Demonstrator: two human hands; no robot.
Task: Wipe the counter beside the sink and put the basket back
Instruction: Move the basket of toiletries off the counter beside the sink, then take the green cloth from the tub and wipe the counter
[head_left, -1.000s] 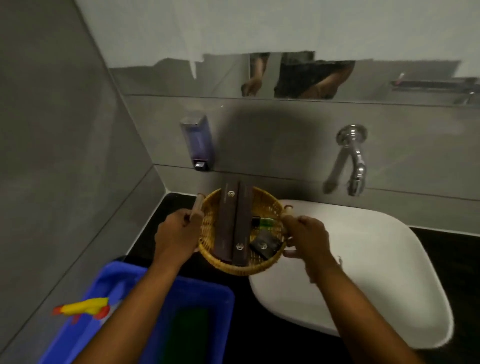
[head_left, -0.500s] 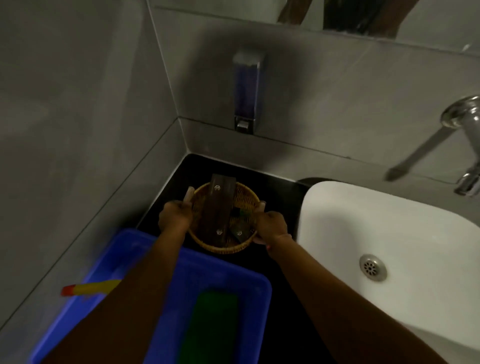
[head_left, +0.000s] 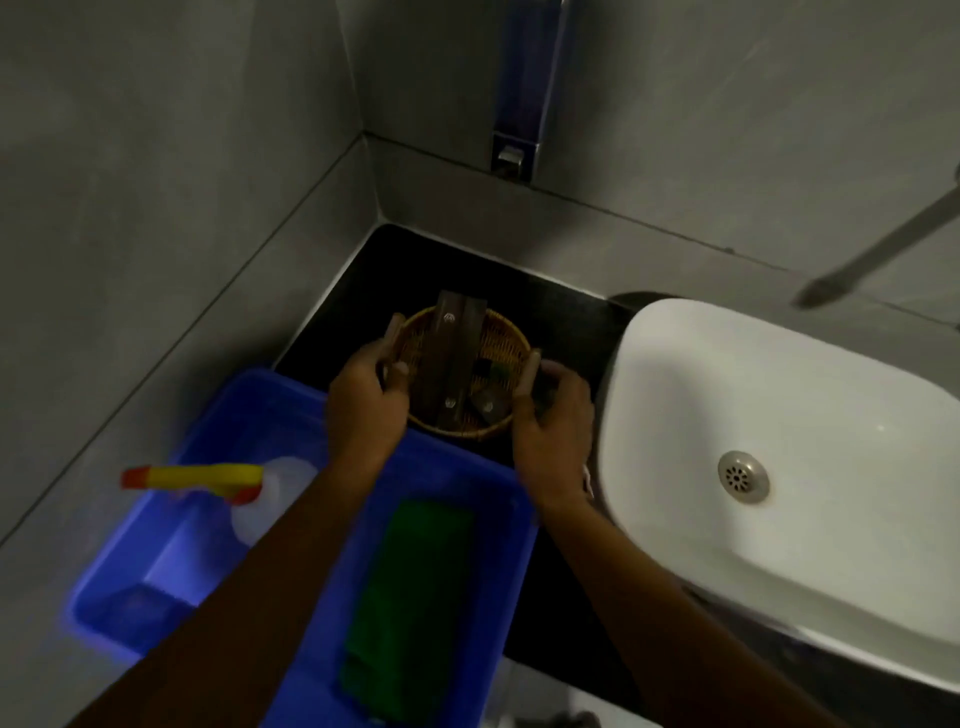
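Head view: we are setting the wicker basket (head_left: 462, 374) down on the black counter (head_left: 561, 322) in the corner, just beside the white sink (head_left: 753, 415). Our left hand (head_left: 363, 405) is curling its fingers (head_left: 399, 370) around the near-side handle, and our right hand (head_left: 553, 421) is cupping the opposite handle, its grip blurred, so we cannot tell how tightly it is closing. Two dark flat boxes (head_left: 452, 358) are lying between our fingers inside the basket. Below our wrists, a blue tub (head_left: 291, 415) is holding a green cloth (head_left: 410, 587) and a spray bottle (head_left: 208, 480). We are judging this the put-back step; next, both hands need to loosen and lift clear without dragging the basket.
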